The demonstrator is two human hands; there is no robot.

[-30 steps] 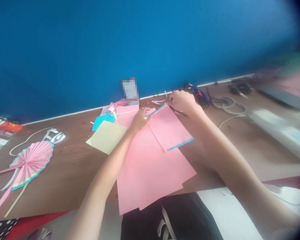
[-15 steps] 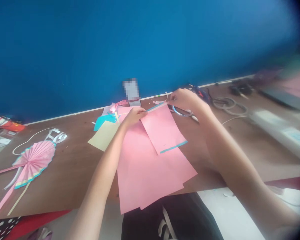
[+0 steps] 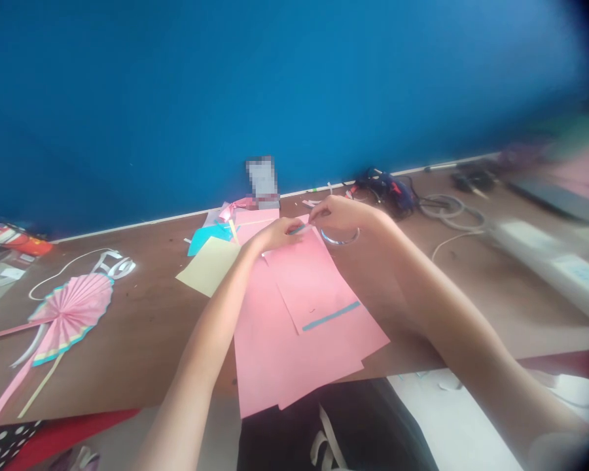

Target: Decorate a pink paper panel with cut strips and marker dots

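A pink paper sheet [image 3: 307,281] with a blue strip along its near edge lies over larger pink sheets [image 3: 265,366] on the brown table. At its far edge, my left hand [image 3: 277,235] has its fingers closed on the paper, beside a short bit of blue strip. My right hand [image 3: 341,210] pinches at the far right corner of the same sheet; its fingertips partly hide the edge. Below the right wrist shows a curved silvery band [image 3: 341,241], whose kind I cannot make out.
A pink pleated paper fan [image 3: 73,311] with ribbons lies at left. Yellow paper [image 3: 209,265] and blue paper [image 3: 209,237] sit left of the pile. A blurred upright device [image 3: 262,180] leans against the wall. Cables [image 3: 442,204] and a white power strip [image 3: 554,261] are at right.
The sheet, held raised and tilted before, has come down nearer to me and lies flatter on the pile. Both hands have moved lower with its far edge.
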